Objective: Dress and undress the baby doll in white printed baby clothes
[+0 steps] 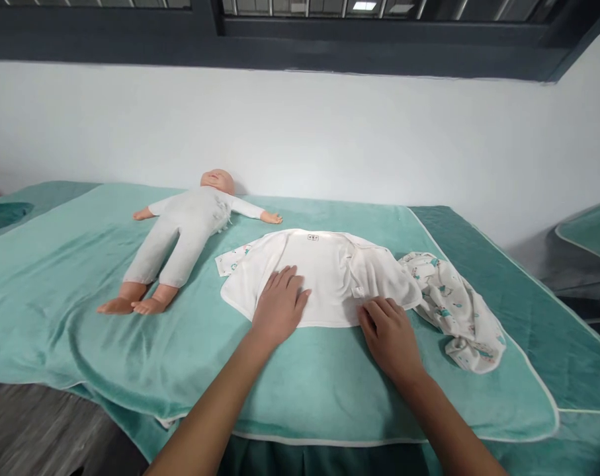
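Note:
A white baby shirt (pixel 324 264) lies spread open on the green blanket, inner side up, with a small printed label at its neck. One patterned sleeve shows at its left. My left hand (pixel 280 304) rests flat on the left half of the shirt, fingers stretched out. At the lower right hem, my right hand (pixel 386 327) has its fingers curled in on the cloth; its fingertips are partly hidden. Just right of the shirt is a crumpled white patterned baby garment (pixel 453 311), which neither hand touches.
A baby doll (pixel 190 218) with a white cloth body lies on its back at the left, arms spread. The green blanket (pixel 329 396) covers a padded bed (pixel 538 317) against a white wall (pixel 300 132). A dark window frame (pixel 300 46) runs above.

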`<state>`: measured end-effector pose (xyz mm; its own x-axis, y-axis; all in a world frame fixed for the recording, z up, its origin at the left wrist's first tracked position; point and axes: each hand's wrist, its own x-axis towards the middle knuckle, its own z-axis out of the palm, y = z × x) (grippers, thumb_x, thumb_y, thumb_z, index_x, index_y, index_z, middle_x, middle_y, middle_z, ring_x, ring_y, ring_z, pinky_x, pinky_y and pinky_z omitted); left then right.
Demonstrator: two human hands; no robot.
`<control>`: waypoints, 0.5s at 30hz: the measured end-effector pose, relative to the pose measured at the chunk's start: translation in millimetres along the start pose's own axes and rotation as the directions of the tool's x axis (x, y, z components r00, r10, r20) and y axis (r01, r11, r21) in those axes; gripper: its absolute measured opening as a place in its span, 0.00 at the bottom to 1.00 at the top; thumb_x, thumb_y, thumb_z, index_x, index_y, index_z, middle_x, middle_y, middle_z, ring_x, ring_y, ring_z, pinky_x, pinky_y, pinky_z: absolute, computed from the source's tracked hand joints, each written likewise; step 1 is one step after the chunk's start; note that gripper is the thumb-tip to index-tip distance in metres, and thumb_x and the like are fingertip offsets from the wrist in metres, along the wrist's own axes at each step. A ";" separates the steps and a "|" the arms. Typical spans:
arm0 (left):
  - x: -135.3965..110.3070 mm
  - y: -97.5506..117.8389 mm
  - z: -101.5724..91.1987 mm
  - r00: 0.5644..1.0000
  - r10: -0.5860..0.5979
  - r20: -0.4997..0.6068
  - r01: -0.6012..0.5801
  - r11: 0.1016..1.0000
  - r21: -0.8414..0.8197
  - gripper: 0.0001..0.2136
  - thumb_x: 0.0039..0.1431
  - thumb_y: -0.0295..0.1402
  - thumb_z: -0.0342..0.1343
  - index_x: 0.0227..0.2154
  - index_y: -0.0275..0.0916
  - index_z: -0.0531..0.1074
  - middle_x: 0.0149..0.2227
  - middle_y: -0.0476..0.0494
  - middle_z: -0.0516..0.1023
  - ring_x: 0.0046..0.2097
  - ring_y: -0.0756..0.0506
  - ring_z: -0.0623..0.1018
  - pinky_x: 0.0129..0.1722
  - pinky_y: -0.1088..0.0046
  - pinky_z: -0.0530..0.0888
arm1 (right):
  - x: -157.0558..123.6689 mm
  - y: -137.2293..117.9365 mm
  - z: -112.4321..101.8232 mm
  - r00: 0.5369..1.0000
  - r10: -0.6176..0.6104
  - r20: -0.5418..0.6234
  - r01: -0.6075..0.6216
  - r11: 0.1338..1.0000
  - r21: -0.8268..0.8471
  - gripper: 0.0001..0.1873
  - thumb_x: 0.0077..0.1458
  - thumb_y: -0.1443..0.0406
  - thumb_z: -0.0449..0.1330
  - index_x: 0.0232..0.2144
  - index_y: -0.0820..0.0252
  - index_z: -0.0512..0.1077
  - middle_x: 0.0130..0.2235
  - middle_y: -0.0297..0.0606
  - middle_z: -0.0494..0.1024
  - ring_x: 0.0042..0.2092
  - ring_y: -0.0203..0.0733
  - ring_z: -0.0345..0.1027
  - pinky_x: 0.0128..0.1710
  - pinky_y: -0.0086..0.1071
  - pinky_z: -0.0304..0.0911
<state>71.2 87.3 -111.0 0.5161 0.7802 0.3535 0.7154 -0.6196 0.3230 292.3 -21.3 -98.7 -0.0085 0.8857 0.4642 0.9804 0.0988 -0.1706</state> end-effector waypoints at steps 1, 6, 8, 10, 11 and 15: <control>-6.1 0.0 -2.4 1.000 0.016 -0.015 -0.016 0.999 -0.036 0.15 0.71 0.40 0.45 0.47 0.38 0.73 0.62 0.38 0.72 0.66 0.39 0.68 0.67 0.53 0.64 | -2.2 1.0 -2.0 1.000 -0.020 0.020 0.020 1.000 -0.012 0.17 0.69 0.62 0.51 0.27 0.57 0.66 0.31 0.40 0.74 0.35 0.45 0.64 0.39 0.39 0.58; -19.0 -0.6 -8.4 0.994 0.091 -0.060 -0.099 0.985 -0.143 0.15 0.70 0.39 0.46 0.31 0.41 0.74 0.57 0.44 0.78 0.60 0.42 0.74 0.65 0.52 0.67 | -3.7 -1.9 -4.8 0.996 -0.063 0.056 0.064 0.998 -0.001 0.20 0.70 0.60 0.50 0.24 0.57 0.64 0.27 0.37 0.73 0.32 0.42 0.64 0.37 0.36 0.55; -19.2 -0.2 -8.8 0.992 0.099 -0.073 -0.110 0.981 -0.161 0.18 0.70 0.39 0.47 0.27 0.41 0.75 0.55 0.45 0.79 0.58 0.42 0.75 0.65 0.52 0.68 | -0.8 -0.8 -7.3 0.996 -0.058 0.069 0.054 0.997 0.052 0.21 0.70 0.59 0.49 0.23 0.57 0.64 0.25 0.36 0.71 0.31 0.41 0.64 0.36 0.35 0.54; -19.3 0.7 -9.1 0.992 0.091 -0.082 -0.104 0.979 -0.177 0.20 0.70 0.39 0.48 0.22 0.41 0.74 0.54 0.46 0.80 0.57 0.42 0.76 0.64 0.52 0.69 | 5.9 7.7 -11.8 0.997 0.005 0.076 -0.017 0.987 0.160 0.23 0.69 0.57 0.49 0.21 0.56 0.62 0.23 0.34 0.69 0.28 0.39 0.63 0.33 0.34 0.54; -19.5 1.2 -9.2 0.993 0.086 -0.084 -0.100 0.978 -0.184 0.21 0.70 0.39 0.48 0.21 0.41 0.74 0.54 0.47 0.80 0.57 0.42 0.76 0.63 0.52 0.69 | 11.0 15.5 -14.4 0.995 0.073 0.061 -0.085 0.971 0.222 0.23 0.68 0.56 0.50 0.21 0.56 0.62 0.22 0.33 0.69 0.28 0.38 0.62 0.32 0.34 0.54; -20.8 2.7 -10.1 0.995 0.068 -0.077 -0.081 0.978 -0.193 0.22 0.70 0.39 0.48 0.20 0.41 0.74 0.54 0.48 0.80 0.57 0.42 0.76 0.61 0.52 0.71 | 39.7 69.6 -19.8 0.872 0.479 -0.099 -0.383 0.795 0.471 0.13 0.61 0.56 0.55 0.29 0.56 0.72 0.32 0.36 0.78 0.35 0.41 0.69 0.36 0.33 0.60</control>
<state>57.7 68.5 -108.6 0.5253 0.7275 0.4413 0.5666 -0.6860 0.4565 364.1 11.8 -74.9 0.4815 0.7751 0.4091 0.6895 -0.0468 -0.7228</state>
